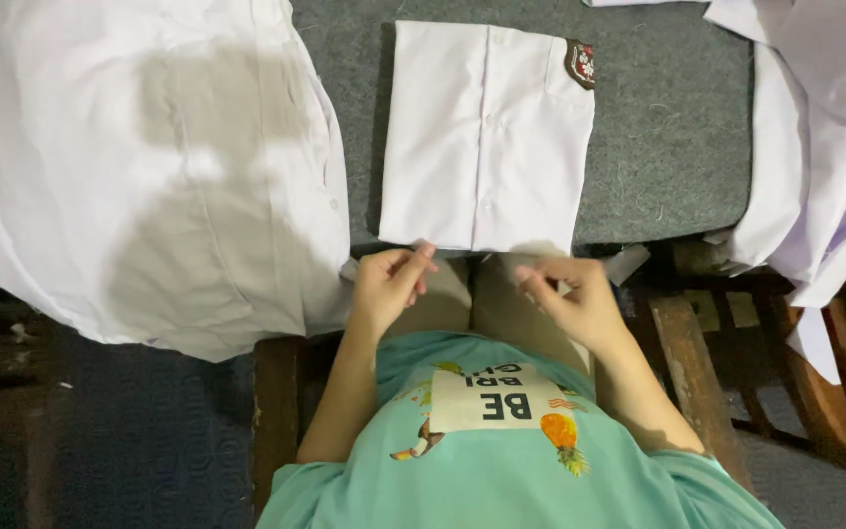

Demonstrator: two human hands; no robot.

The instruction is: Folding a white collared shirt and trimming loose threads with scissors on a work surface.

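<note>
White cotton shirt, folded, at the near edge of the worktop

Item: folded white shirt (487, 137), a flat rectangle on the grey felt worktop (673, 127), button placket running down its middle, dark badge (581, 63) on the pocket at its far right corner. Its near hem overhangs the worktop edge, just above my hands.

Handling, as I judge it: light, soft, limp cloth; no stiffness beyond the layered fold. Not fragile, but the fold would slump if lifted from one point. Best taken at both near corners, or with flat palms slid under the two long sides.

Grips: left hand (391, 281) has fingers curled, fingertips pinching at the near hem. Right hand (572, 294) is loosely clenched just below the hem; whether it pinches cloth or a small scrap I cannot tell.

Nearby: loose white garment pile (139, 167) on the left; more white garments (815, 147) on the right, draped off the edge.

Hidden: collar and sleeves folded under; both piles cut off by the frame; the floor is too dark to read.
</note>
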